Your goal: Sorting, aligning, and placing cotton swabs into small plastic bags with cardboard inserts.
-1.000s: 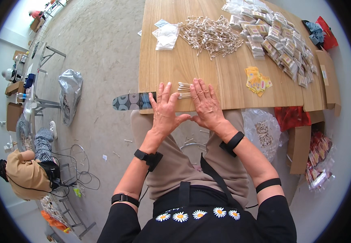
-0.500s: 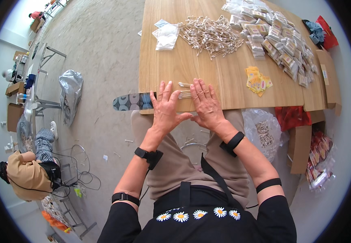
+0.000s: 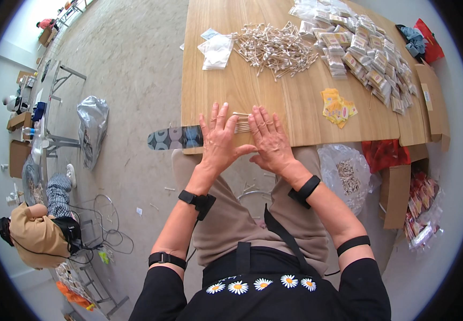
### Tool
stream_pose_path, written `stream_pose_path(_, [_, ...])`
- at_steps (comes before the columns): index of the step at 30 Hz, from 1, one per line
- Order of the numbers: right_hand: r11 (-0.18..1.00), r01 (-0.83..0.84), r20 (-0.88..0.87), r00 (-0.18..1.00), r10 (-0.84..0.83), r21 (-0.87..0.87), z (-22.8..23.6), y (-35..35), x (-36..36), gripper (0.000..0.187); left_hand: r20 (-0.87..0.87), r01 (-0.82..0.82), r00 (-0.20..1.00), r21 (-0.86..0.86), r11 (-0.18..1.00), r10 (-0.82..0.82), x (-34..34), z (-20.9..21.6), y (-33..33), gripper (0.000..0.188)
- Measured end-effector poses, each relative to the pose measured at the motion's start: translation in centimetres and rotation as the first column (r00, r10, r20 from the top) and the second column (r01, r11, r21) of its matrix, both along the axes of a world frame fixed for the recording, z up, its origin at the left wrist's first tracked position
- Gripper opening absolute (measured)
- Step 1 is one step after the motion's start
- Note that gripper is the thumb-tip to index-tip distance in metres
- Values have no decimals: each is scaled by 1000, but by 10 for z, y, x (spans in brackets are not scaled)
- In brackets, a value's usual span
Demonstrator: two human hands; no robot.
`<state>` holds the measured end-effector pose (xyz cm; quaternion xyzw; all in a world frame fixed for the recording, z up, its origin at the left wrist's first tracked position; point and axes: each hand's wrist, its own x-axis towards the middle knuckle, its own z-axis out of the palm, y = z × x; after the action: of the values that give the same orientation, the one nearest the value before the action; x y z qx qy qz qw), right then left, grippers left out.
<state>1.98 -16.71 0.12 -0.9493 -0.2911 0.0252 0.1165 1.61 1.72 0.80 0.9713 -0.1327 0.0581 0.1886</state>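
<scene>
Hands (image 3: pixel 219 140) (image 3: pixel 270 143) now slightly closer together

The left forearm (image 3: pixel 177 224) and right forearm (image 3: pixel 334 211) are slanting inward from the lower edge. The left hand (image 3: pixel 219 140) is facing back-up, its fingers pointing forward, slightly parted, its thumb sticking out toward the right. The right hand (image 3: pixel 270 142) is also showing its back, its straight fingers leaning leftward. The thumbs are pointing at each other; whether their tips are touching is hard to tell from above.
</scene>
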Motion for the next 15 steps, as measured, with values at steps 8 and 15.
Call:
stream_pose_path(8, [891, 118, 43, 987, -152, 438, 8, -20, 45, 64, -26, 45, 999, 63, 997, -43, -14, 12, -7, 114])
stream_pose_path(15, [761, 596, 14, 785, -619, 257, 19, 35, 138, 31, -58, 87, 995, 68, 994, -83, -10, -7, -30, 130])
